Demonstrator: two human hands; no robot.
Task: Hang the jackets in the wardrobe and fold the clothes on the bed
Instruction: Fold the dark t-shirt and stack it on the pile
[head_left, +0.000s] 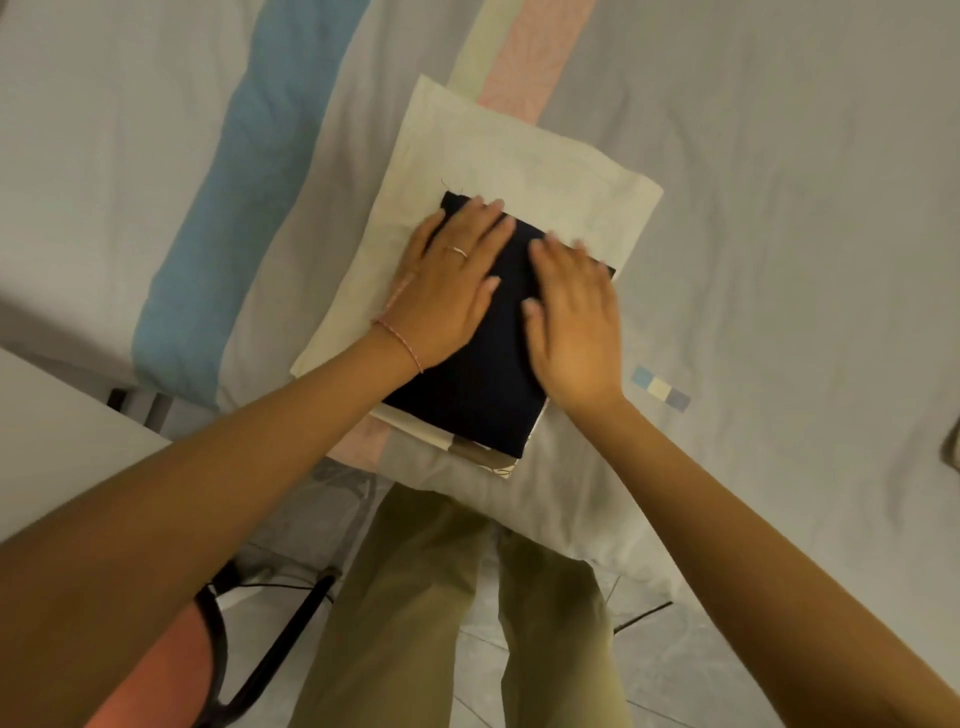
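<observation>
A folded dark navy garment (483, 384) lies on top of a folded cream cloth (519, 156) at the near edge of the bed (779, 208). Another folded light piece with a brown patch (483, 457) peeks out under the navy one. My left hand (447, 291) lies flat on the navy garment's left part, fingers straight. My right hand (574, 317) presses flat on its right part, fingers straight and slightly blurred.
The bed sheet is grey with a blue stripe (223, 234) at the left and a pink and pale yellow stripe (524, 57) at the top. An orange chair with a black frame (208, 649) stands at the lower left, beside a white surface (62, 441).
</observation>
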